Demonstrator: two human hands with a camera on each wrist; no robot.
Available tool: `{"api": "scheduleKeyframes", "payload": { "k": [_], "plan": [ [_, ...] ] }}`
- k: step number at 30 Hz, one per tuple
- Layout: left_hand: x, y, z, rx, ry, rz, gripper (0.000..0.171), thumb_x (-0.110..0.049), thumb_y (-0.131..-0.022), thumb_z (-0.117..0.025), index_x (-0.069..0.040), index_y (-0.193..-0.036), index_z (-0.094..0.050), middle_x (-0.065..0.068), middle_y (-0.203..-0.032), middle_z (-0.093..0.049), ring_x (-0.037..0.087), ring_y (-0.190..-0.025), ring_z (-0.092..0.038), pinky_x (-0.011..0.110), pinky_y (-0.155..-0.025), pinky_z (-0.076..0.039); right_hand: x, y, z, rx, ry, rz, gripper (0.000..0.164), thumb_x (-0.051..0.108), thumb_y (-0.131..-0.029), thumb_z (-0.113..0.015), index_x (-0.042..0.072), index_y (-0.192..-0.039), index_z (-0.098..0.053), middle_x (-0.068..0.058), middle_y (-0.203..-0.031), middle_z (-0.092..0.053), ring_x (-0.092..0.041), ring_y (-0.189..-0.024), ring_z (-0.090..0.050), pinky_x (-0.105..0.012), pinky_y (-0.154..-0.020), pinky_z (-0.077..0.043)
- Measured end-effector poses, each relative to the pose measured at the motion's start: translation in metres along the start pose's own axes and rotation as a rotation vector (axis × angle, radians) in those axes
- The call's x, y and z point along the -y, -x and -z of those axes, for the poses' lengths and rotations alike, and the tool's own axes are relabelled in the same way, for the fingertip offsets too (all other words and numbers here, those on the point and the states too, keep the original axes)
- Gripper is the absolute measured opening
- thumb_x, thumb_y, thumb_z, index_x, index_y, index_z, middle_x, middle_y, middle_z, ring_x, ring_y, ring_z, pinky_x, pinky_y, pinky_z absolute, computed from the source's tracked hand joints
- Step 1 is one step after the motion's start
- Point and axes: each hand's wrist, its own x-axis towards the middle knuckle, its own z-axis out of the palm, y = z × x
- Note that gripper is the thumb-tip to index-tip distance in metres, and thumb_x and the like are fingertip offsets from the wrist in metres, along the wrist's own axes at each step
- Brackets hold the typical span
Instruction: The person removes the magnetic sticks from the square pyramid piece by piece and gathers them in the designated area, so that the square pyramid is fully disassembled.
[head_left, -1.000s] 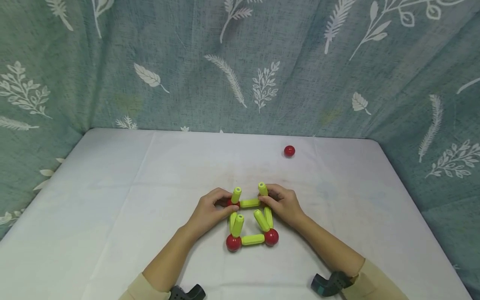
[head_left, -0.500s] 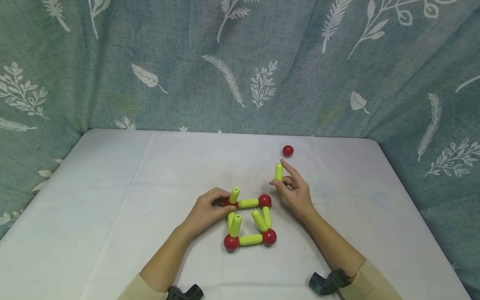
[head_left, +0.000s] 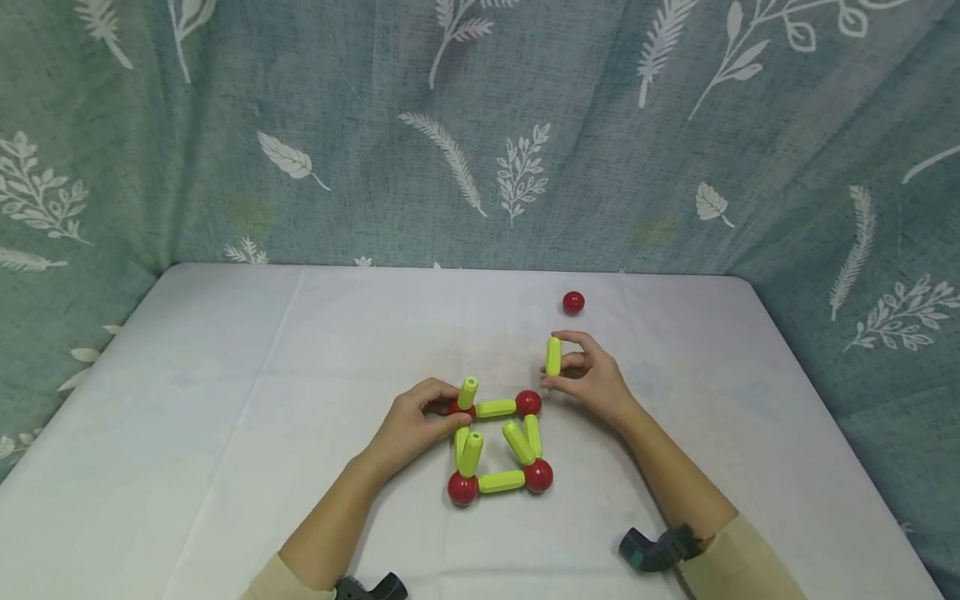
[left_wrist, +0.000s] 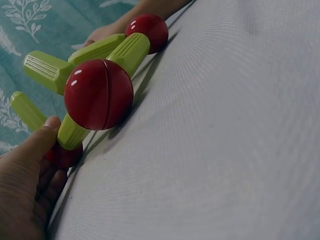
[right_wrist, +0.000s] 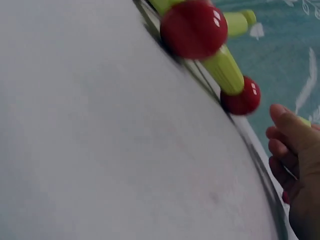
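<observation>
Pinching a loose lime rod [head_left: 553, 360] at 1 o'clock of the frame [head_left: 502, 482], your R hand [head_left: 592, 380] hovers; L hand [head_left: 420, 417] grips the 10 o'clock ball [head_left: 471, 412]. 3 risers [head_left: 471, 454] on; 1 o'clock ball [head_left: 528, 402] prob. needs one.

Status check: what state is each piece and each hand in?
Square frame: closed, resting on the table
Left hand: gripping the far-left ball
Right hand: pinching the loose green rod
Loose green rod: held, unattached
Far-right ball: joined, no standing rod
Near-right standing rod: tilted inward
Separate red ball: unattached, lying beyond the frame
</observation>
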Motion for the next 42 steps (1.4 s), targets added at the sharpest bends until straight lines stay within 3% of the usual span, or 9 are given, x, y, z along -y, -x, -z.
{"api": "scheduleKeyframes", "payload": {
  "k": [3,6,11,20,25,32,36,42],
  "plan": [
    [0.0,0.0,0.0,0.004,0.006,0.005,0.028,-0.025,-0.077,-0.078,-0.015,-0.101,-0.068,-0.004,-0.1,-0.064,0.01,-0.088,-0.063,0.024,-0.08,-0.052,0.01,-0.003,0.008,-0.015,0.085,-0.018,0.066,0.001,-0.072,-0.08,-0.001,-0.129,-0.047,-0.017,-0.094,-0.069,-0.023,-0.092,-0.065,-0.036,-0.089,-0.05],
    [-0.001,0.0,-0.001,0.009,0.012,0.02,0.028,-0.025,-0.077,-0.078,-0.015,-0.101,-0.068,-0.003,-0.1,-0.064,0.011,-0.089,-0.062,0.024,-0.081,-0.052,0.0,-0.007,0.018,-0.043,0.174,-0.019,0.064,0.007,-0.071,-0.082,0.004,-0.127,-0.052,-0.015,-0.102,-0.066,-0.027,-0.099,-0.059,-0.044,-0.093,-0.046],
    [-0.003,0.001,-0.001,0.01,0.016,0.029,0.027,-0.024,-0.077,-0.078,-0.016,-0.101,-0.068,-0.004,-0.1,-0.064,0.011,-0.088,-0.063,0.024,-0.081,-0.052,-0.031,-0.014,0.033,-0.077,0.277,-0.018,0.064,0.016,-0.069,-0.085,0.01,-0.126,-0.058,-0.009,-0.111,-0.06,-0.024,-0.103,-0.053,-0.043,-0.09,-0.044],
    [-0.001,0.001,0.0,0.0,0.001,-0.001,0.026,-0.022,-0.077,-0.078,-0.016,-0.101,-0.068,-0.005,-0.099,-0.064,0.01,-0.087,-0.063,0.024,-0.079,-0.052,-0.037,-0.023,0.043,-0.069,0.41,-0.112,0.063,0.027,-0.068,-0.086,0.013,-0.123,-0.062,-0.01,-0.111,-0.059,-0.028,-0.109,-0.04,-0.044,-0.088,-0.035],
    [-0.002,0.002,0.0,-0.005,-0.002,0.014,0.026,-0.018,-0.077,-0.078,-0.013,-0.1,-0.068,-0.002,-0.099,-0.064,0.009,-0.087,-0.063,0.023,-0.079,-0.052,-0.038,-0.025,0.045,-0.031,0.445,-0.137,0.062,0.03,-0.068,-0.085,0.014,-0.124,-0.063,-0.011,-0.117,-0.057,-0.029,-0.113,-0.036,-0.046,-0.09,-0.03],
    [-0.005,0.001,-0.002,0.001,-0.019,0.031,0.027,-0.007,-0.078,-0.076,-0.005,-0.103,-0.067,0.005,-0.101,-0.064,0.013,-0.088,-0.063,0.026,-0.08,-0.052,-0.041,-0.026,0.047,-0.007,0.5,-0.182,0.065,0.035,-0.071,-0.083,0.014,-0.128,-0.06,-0.014,-0.13,-0.049,-0.032,-0.121,-0.03,-0.051,-0.093,-0.035],
    [-0.004,0.001,-0.002,0.005,-0.006,0.042,0.027,-0.013,-0.078,-0.077,-0.009,-0.104,-0.067,0.001,-0.102,-0.064,0.011,-0.088,-0.062,0.023,-0.081,-0.052,-0.041,-0.026,0.048,0.0,0.497,-0.207,0.065,0.037,-0.071,-0.082,0.015,-0.128,-0.06,-0.013,-0.132,-0.048,-0.031,-0.122,-0.03,-0.051,-0.094,-0.036],
    [0.0,0.0,0.0,0.012,0.014,0.008,0.028,-0.024,-0.079,-0.076,-0.015,-0.104,-0.068,-0.003,-0.102,-0.064,0.011,-0.089,-0.062,0.024,-0.08,-0.052,-0.038,-0.026,0.05,0.003,0.449,-0.232,0.068,0.036,-0.071,-0.082,0.015,-0.131,-0.057,-0.013,-0.134,-0.045,-0.032,-0.125,-0.028,-0.053,-0.097,-0.036]
  ]
}}
